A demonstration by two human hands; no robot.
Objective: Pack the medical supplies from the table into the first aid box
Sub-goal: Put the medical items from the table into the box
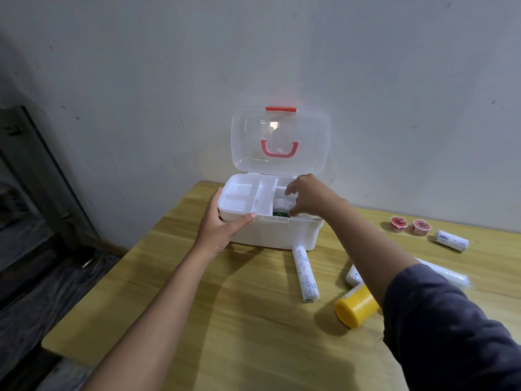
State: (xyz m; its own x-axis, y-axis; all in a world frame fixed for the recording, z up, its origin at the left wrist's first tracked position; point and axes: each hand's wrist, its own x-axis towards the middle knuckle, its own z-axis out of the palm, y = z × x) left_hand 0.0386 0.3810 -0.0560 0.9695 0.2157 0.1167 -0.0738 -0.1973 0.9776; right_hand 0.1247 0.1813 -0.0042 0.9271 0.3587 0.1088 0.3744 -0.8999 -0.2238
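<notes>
The white first aid box (277, 235) stands open at the table's far edge, its clear lid (282, 131) with a red handle leaning on the wall. A white divided inner tray (253, 197) sits over the box's left part. My left hand (222, 224) grips the tray's front left corner, thumb on its front rim. My right hand (308, 196) curls over the tray's right end, thumb at its front corner. Beneath that hand a pinkish-white item (282, 205) and a green one (279, 213) lie inside the box.
On the wooden table (225, 320) lie a wrapped bandage roll (306, 273), a second roll (353, 275) partly behind my right arm, a third roll (451, 240), a yellow-capped bottle (356, 306) on its side and two red-and-white tape rolls (398, 223). The table's left edge drops to a dark floor.
</notes>
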